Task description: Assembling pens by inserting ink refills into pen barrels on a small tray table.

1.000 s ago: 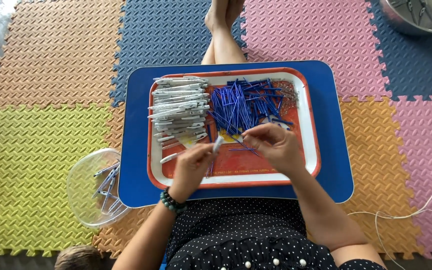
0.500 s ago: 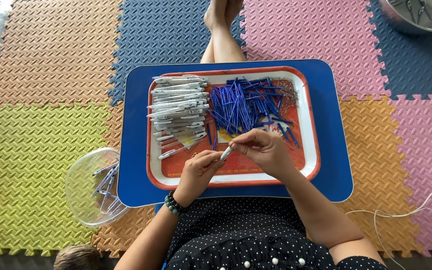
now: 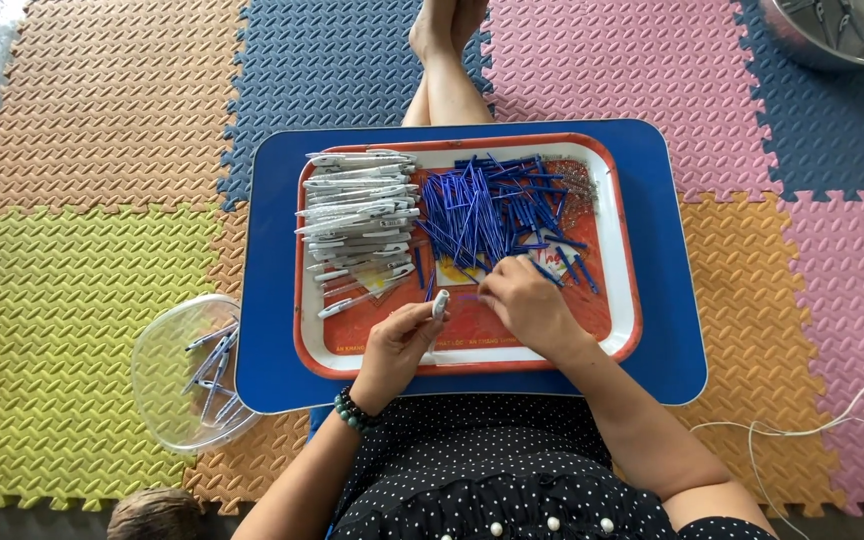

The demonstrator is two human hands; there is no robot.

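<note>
A small white pen barrel (image 3: 439, 303) is held in the left hand (image 3: 398, 345), with the fingers closed around its lower part, so that its tip points up and away from the body. The right hand (image 3: 525, 306) is placed just to the right of it, on the near edge of the pile of blue refills (image 3: 487, 210); its fingers are bent together over the refills, but it cannot be told whether one is pinched between them. Both hands are seen above the orange tray (image 3: 472, 335), in its near half.

The tray is set on a blue lap table (image 3: 667, 330). A heap of white pen barrels (image 3: 357, 215) is laid in the far left part of the tray – the blue refills are just beside it, to the right. A clear plastic bowl (image 3: 167, 375) with a few finished pens (image 3: 212, 370) is found to the left of the lap table, on the coloured foam mat (image 3: 62, 300). A metal bowl (image 3: 842, 30) is seen in the far right corner – only partly in view.
</note>
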